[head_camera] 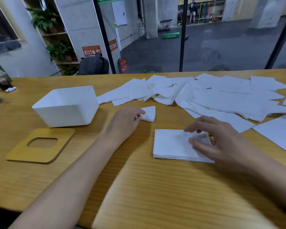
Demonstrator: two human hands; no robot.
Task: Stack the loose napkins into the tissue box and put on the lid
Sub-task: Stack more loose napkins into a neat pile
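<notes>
- Left hand, forearm stretched forward, low over worktop, grip pinching a crumpled napkin.
- Right hand palm-down, grip loose, fingertips resting on napkin stack.

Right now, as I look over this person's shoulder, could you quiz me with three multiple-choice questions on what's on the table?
1. Where is the wooden lid?
A. On top of the box
B. Flat on the table, beside the box
C. Under the loose napkins

2. What colour is the tissue box?
A. White
B. Green
C. Black

3. What is the left hand doing?
A. Lying flat and empty
B. Lifting the lid
C. Pinching a small napkin

Answers:
1 B: the lid lies on the bare wood by the box's near side, and the box is open on top.
2 A: all its visible walls are white.
3 C: the thumb and fingers close on one edge of the napkin.
</notes>
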